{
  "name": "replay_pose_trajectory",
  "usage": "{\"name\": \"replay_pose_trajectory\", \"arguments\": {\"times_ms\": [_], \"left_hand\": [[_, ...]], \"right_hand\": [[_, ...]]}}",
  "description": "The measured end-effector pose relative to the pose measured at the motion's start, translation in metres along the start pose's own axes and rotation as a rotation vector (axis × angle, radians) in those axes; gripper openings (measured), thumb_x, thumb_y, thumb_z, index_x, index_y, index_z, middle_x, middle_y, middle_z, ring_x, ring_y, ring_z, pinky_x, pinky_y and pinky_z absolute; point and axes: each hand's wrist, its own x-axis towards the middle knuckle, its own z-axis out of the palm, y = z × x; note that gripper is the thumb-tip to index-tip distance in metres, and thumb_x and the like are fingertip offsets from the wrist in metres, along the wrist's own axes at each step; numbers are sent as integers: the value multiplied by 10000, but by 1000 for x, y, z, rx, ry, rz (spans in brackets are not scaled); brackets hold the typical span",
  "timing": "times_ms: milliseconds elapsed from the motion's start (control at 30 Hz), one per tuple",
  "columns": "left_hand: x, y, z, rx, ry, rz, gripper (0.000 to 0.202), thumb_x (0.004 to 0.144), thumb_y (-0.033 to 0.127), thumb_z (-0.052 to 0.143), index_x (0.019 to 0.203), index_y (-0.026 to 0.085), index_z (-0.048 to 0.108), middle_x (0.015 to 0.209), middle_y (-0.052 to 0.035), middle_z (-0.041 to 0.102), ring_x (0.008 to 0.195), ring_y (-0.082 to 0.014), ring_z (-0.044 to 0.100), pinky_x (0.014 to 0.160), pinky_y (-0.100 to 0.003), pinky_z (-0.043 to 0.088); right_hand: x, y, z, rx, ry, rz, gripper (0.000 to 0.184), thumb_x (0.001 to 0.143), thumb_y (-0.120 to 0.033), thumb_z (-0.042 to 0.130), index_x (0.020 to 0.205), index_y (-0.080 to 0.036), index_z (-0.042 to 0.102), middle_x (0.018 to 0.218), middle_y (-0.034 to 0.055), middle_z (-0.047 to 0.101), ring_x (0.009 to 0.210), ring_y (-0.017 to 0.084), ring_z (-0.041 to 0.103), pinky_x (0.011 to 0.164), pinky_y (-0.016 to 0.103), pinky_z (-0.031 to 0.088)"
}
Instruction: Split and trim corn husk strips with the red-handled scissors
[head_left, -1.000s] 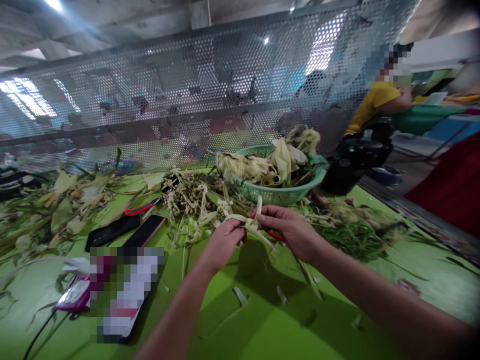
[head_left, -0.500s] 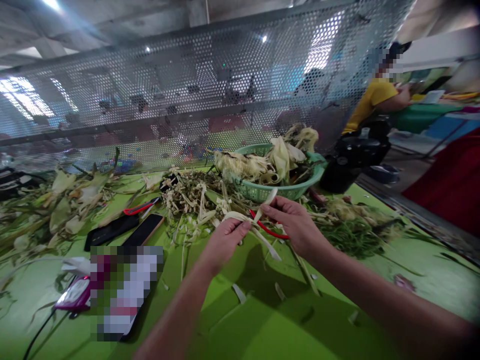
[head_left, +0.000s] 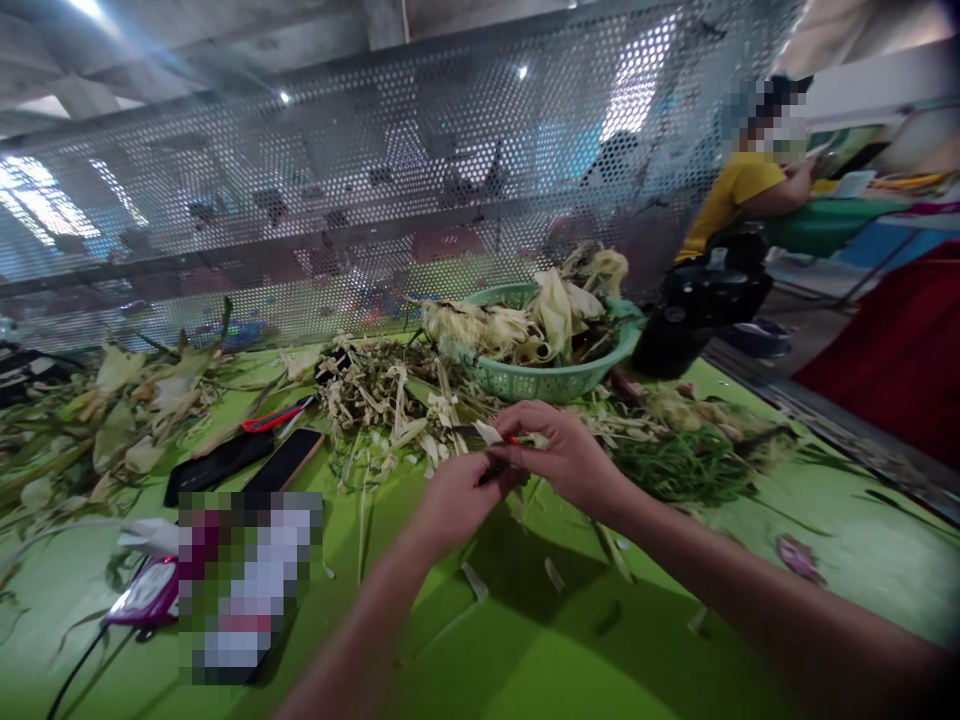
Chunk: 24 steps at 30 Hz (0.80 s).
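Note:
My left hand (head_left: 457, 500) and my right hand (head_left: 566, 455) meet over the green table, with their fingertips touching. A pale corn husk strip (head_left: 489, 433) pokes up between them, pinched by closed fingers. Most of the strip is covered by the hands. A bit of red (head_left: 514, 440) shows by the right fingers, probably a tool's handle, but too little is visible to be sure. Just beyond the hands lies a heap of cut husk scraps (head_left: 386, 395). Behind it a green plastic basket (head_left: 536, 382) holds dried husks and corn silk.
Left are a red-handled tool (head_left: 274, 415), a dark phone (head_left: 289, 462), a black case-like item (head_left: 217, 470) and a purple corded device (head_left: 146, 592). Husks (head_left: 112, 410) pile at far left, green fibres (head_left: 690, 462) right. A perforated metal screen (head_left: 375, 220) stands behind; a person in yellow (head_left: 739, 190) sits beyond.
My hands have come together, the right one moving left and down to the left. The husk strip's long hanging end, visible before, is now hidden. The view has shifted slightly.

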Motion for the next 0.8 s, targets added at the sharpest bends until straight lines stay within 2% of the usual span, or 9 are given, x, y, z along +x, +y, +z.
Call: {"name": "replay_pose_trajectory", "arguments": {"times_ms": [133,233,300,400,467,533,600,700,800], "left_hand": [[-3,2,6,-20,-147,-63,285,798,409,539,799,162,681,717,-41,643,627,-153,492,605,-267,364],[-3,5,6,-41,-188,-79,292,808,423,532,812,159,659,719,-29,623,615,-136,473,591,-257,344],[-3,7,4,-103,-145,-71,284,815,422,534,805,155,631,699,-15,596,612,-124,460,594,-249,341],[-1,9,-1,-263,45,-90,300,838,450,511,826,158,581,672,-1,566,598,-109,450,591,-237,346],[0,9,-4,-400,165,-100,297,847,454,503,871,164,564,704,-6,582,611,-106,473,610,-235,371],[2,7,-6,-533,238,-102,287,833,433,537,931,166,572,766,-16,603,646,-105,500,644,-235,398],[3,3,-7,-623,284,-110,296,805,411,588,968,165,595,803,-21,607,680,-104,513,676,-237,415],[5,0,-7,-683,314,-126,291,763,397,646,914,148,632,798,-27,607,715,-111,525,719,-251,429],[5,0,-9,-693,279,-137,284,746,381,667,883,133,646,799,-40,626,715,-117,537,742,-270,439]], "right_hand": [[-2,-4,2,57,85,57,126,743,-288,680,676,-209,608,731,13,582,747,182,550,721,307,415],[-2,-7,0,77,107,104,129,753,-307,669,696,-209,609,712,9,573,721,179,547,700,302,418],[0,-7,-5,16,134,75,108,776,-327,651,782,-220,641,800,26,615,814,201,563,766,318,419],[3,-7,-13,-132,235,-28,220,806,-345,626,1003,-248,633,1092,57,614,1057,244,509,925,362,361],[4,-5,-16,-153,295,-15,241,814,-365,612,1018,-237,610,1100,73,604,1043,249,508,911,369,368],[4,-3,-15,-91,240,87,215,826,-404,583,922,-214,613,922,62,626,872,220,547,786,336,413],[3,-1,-10,4,81,194,250,831,-442,562,851,-200,620,780,31,614,728,181,539,676,298,412],[2,1,-2,123,-91,242,277,815,-456,580,864,-190,639,795,23,633,741,174,555,686,288,416],[1,3,2,206,-116,233,263,802,-438,602,840,-180,636,820,28,635,772,173,556,718,290,419]]}}
